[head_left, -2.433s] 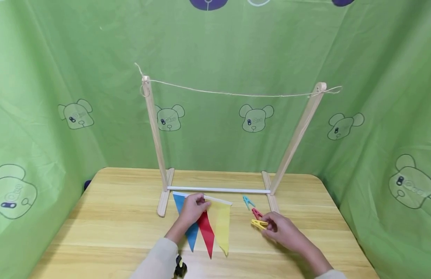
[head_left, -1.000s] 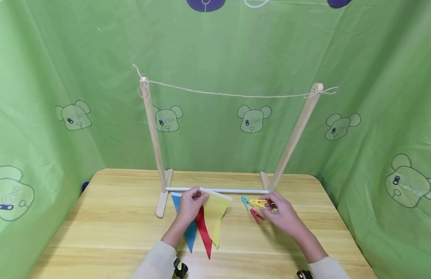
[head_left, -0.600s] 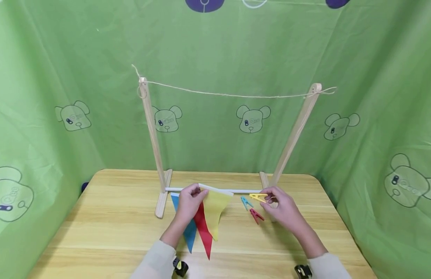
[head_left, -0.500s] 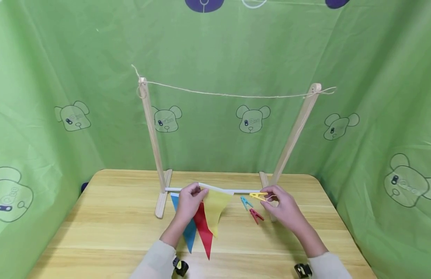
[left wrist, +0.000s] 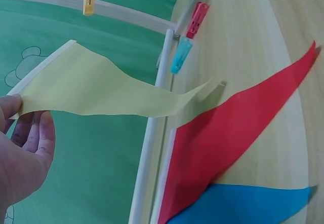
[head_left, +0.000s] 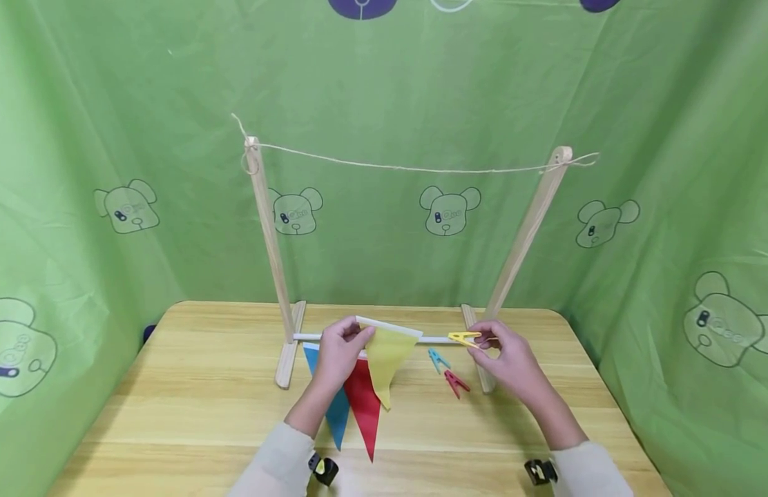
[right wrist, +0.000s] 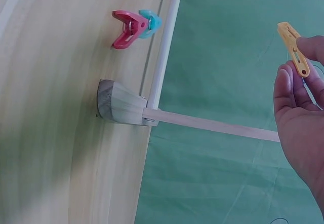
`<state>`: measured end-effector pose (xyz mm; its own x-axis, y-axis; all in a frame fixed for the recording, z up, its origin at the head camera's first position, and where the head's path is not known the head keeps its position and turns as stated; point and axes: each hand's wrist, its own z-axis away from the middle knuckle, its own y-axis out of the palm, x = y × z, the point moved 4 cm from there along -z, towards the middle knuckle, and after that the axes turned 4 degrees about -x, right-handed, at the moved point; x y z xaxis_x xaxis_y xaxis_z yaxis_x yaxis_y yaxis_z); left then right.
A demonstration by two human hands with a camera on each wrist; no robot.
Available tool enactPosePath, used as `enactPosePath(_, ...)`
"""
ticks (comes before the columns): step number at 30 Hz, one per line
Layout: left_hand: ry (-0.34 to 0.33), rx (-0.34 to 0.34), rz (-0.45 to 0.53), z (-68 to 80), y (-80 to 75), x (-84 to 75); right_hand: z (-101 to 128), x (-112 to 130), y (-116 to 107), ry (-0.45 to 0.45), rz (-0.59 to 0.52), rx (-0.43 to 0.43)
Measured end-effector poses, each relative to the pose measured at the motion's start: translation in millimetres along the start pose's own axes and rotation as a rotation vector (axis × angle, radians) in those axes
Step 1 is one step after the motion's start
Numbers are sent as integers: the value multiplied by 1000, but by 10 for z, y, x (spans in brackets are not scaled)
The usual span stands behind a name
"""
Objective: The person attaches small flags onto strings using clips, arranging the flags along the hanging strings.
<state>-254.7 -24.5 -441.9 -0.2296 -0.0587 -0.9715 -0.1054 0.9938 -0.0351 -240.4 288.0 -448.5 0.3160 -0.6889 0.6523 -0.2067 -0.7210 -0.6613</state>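
- The left hand is pinching the white top band of the bunting between thumb and fingers, lifting the yellow flag off the wooden table; the red flag and blue flag are trailing down onto the table.
- The right hand is gripping a yellow clothespin between thumb and fingertips, holding it in the air just right of the bunting.
- A blue clothespin and a red clothespin are lying on the table beside the frame's right foot.
- The string, stretched between the two wooden posts, is carrying nothing: no flag is pegged yet, so judging by this, all the hanging is remaining to be done.
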Motion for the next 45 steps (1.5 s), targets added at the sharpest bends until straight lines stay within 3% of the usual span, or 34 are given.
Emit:
enactPosePath(13,24,-2,20,-72,3,-103,-67,51,-57,-27,21,-19)
enactPosePath(23,25,27,32,-210,48,8,-138,81,-115,-49,17,-44)
enactPosePath(32,80,49,79,-276,82,-109,-219,160,-212,-63,27,-60)
enactPosePath(45,89,51,103,-377,146,-232,-288,243,-326,-80,-4,-85)
